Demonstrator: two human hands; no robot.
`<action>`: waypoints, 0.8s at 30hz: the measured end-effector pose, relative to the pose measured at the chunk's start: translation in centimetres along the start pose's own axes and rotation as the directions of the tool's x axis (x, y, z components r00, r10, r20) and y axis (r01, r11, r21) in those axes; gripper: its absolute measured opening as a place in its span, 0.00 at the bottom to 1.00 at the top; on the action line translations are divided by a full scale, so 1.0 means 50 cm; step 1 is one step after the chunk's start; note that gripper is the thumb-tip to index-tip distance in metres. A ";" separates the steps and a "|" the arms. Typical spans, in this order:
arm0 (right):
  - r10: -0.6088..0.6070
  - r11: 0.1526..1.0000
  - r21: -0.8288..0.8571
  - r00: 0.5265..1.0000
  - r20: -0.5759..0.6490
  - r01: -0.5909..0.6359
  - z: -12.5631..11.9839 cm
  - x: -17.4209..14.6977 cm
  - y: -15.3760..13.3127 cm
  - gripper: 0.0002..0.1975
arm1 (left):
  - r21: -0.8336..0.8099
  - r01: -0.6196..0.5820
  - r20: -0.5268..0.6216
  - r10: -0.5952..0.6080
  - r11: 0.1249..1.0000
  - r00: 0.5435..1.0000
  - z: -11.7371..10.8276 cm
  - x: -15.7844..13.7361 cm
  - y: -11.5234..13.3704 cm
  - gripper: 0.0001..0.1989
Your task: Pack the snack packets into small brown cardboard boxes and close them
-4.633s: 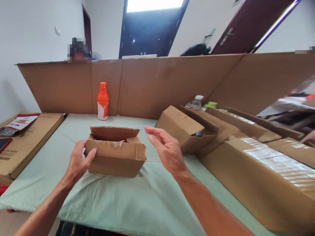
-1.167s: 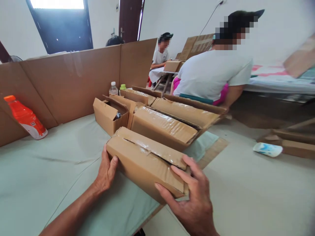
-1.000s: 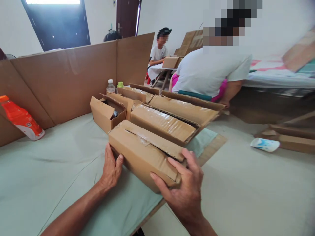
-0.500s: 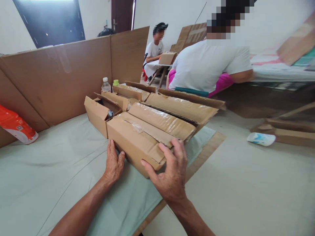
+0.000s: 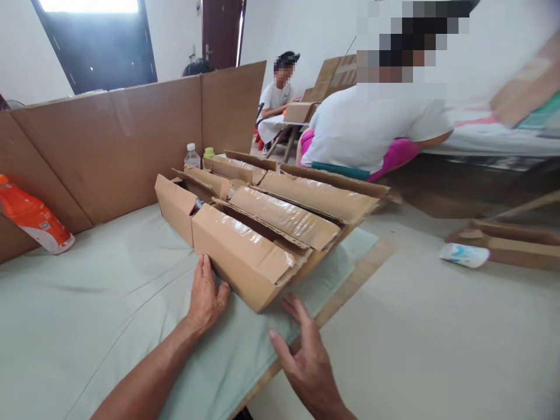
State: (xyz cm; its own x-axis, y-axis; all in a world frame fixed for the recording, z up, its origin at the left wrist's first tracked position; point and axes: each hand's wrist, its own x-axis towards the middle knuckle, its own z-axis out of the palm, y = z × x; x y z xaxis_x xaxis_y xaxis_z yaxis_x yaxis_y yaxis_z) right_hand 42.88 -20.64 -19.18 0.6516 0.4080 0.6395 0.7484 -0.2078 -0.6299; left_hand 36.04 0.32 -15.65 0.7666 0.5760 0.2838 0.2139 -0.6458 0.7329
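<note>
A long taped cardboard box (image 5: 238, 256) lies on the pale green cloth (image 5: 87, 315), pushed against a row of similar taped boxes (image 5: 284, 213). My left hand (image 5: 205, 294) rests flat on the cloth with its fingers touching the box's near side. Just below the box's right end, my right hand (image 5: 306, 359) hovers with spread fingers, off the box and holding nothing. A small open carton (image 5: 175, 204) stands at the row's far left end.
An orange drink bottle (image 5: 32, 216) stands at the left against a tall cardboard screen (image 5: 118, 146). A clear bottle (image 5: 191, 157) sits behind the boxes. A person in a white shirt (image 5: 371, 131) sits to the right; another sits farther back. A white packet (image 5: 464, 255) lies on the floor.
Both hands slid the long box away until it met the row. My right hand then let go and drew back; my left hand stays against the box's side.
</note>
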 end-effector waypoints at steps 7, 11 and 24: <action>-0.210 0.966 -0.157 0.978 -0.018 0.205 0.023 -0.014 -0.007 0.31 | 0.111 -0.069 0.068 0.062 0.991 0.996 -0.010 -0.030 0.020 0.44; -0.228 0.964 -0.148 0.974 -0.023 0.222 0.027 -0.011 -0.005 0.29 | 0.192 -0.130 0.130 0.106 0.973 0.986 -0.018 -0.071 0.044 0.36; -0.214 0.967 -0.143 0.977 0.002 0.212 0.016 -0.009 -0.010 0.18 | 0.251 -0.219 0.217 0.165 0.943 0.962 -0.038 -0.095 0.064 0.21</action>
State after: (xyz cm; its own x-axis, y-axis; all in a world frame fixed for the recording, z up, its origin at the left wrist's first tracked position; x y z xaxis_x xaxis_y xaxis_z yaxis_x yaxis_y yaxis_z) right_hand 42.10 -20.00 -19.50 0.4762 0.4448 0.7585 0.8793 -0.2420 -0.4102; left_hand 31.93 -3.53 -13.49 0.9044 0.3385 0.2598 0.1862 -0.8609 0.4736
